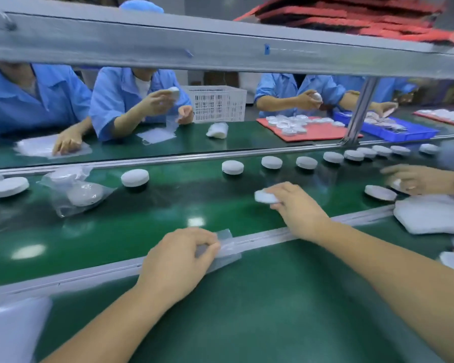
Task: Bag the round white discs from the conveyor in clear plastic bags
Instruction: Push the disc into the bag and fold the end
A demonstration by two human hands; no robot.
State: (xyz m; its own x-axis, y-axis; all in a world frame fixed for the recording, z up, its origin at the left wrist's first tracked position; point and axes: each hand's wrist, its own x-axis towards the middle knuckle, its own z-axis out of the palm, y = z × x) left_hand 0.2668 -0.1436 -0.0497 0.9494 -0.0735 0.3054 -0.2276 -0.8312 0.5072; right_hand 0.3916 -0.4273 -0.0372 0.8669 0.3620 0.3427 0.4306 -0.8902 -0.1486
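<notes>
My right hand [296, 205] reaches out over the green conveyor [147, 226] and grips a round white disc [264, 197] by its edge. My left hand [178, 260] rests on the near metal rail and pinches a flat clear plastic bag [226, 247]. Several more white discs stand in a row along the belt's far side, among them one disc [135, 177] at centre left and another [232, 167] to its right. A bagged disc [81, 195] lies on the belt at the left.
A metal shelf beam [220, 51] crosses overhead. Workers in blue sit across the belt. Another person's hand [417, 179] reaches in at the right, near a stack of white bags [430, 213]. A white basket [215, 103], red tray [315, 132] and blue bin [404, 131] stand behind.
</notes>
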